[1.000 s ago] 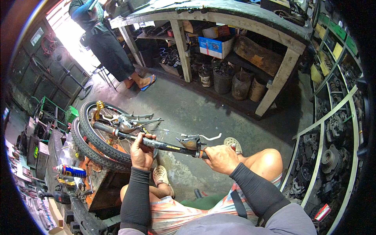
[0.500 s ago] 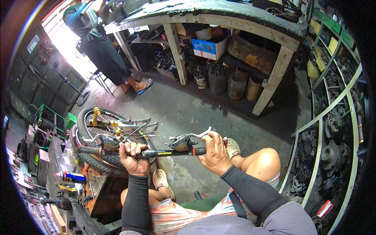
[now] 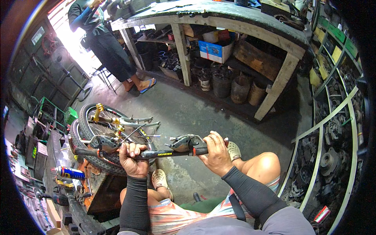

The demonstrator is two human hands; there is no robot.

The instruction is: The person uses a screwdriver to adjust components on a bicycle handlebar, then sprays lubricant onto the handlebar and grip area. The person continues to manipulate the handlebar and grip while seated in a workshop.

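A black bicycle handlebar (image 3: 159,154) lies crosswise in front of me above my lap. My left hand (image 3: 134,159) is closed round it, just inside the left brake lever assembly (image 3: 108,143). At the bar's other end, my right hand (image 3: 216,154) wraps the right grip (image 3: 201,150). Its fingers also cover the outer part of the silver lever on the right brake lever assembly (image 3: 184,143). A thin cable runs from this assembly toward the left. Orange-red rings sit on the bar next to both grips.
Bicycle wheels (image 3: 88,117) and a grey fork with gold parts (image 3: 137,120) lie beyond my left hand. A wooden box (image 3: 102,196) and blue spray can (image 3: 69,172) are at left. A workbench (image 3: 235,24) stands ahead, a person (image 3: 105,47) beside it. Parts shelves (image 3: 333,117) line the right.
My right fingers have come over the silver lever, which now sits closer to the grip. My left hand keeps its hold. The person by the bench has shifted their arms.
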